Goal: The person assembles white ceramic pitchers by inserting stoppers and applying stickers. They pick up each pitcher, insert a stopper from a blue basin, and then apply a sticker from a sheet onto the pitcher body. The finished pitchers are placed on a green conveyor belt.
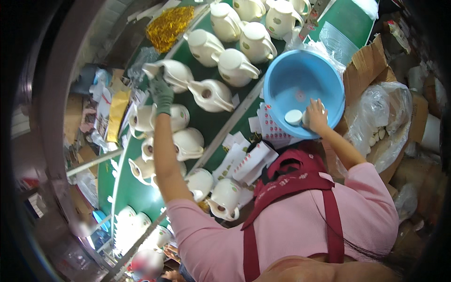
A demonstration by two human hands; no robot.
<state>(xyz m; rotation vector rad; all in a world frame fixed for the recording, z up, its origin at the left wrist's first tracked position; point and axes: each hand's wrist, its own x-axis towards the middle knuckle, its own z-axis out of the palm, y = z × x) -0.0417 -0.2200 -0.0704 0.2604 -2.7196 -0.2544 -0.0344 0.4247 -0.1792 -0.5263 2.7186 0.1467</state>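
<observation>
My left hand (162,91), in a grey-green glove, is closed on a cream-white pitcher (176,75) above the green conveyor belt. That pitcher is tilted and slightly blurred. Beside it an open-topped pitcher (210,95) stands with its spout toward the glove. My bare right hand (317,116) reaches into a light blue basin (305,70), its fingers curled round a white lid that they partly hide. Another round white lid (293,117) lies next to those fingers on the basin's bottom.
More pitchers (235,67) crowd the belt, several with tops covered. Gold tinsel (169,28) lies at the far left edge. Printed sheets (272,127) sit by the basin. A carton (364,66) and a plastic-lined box (383,122) stand to the right. Another person (171,275) is at lower left.
</observation>
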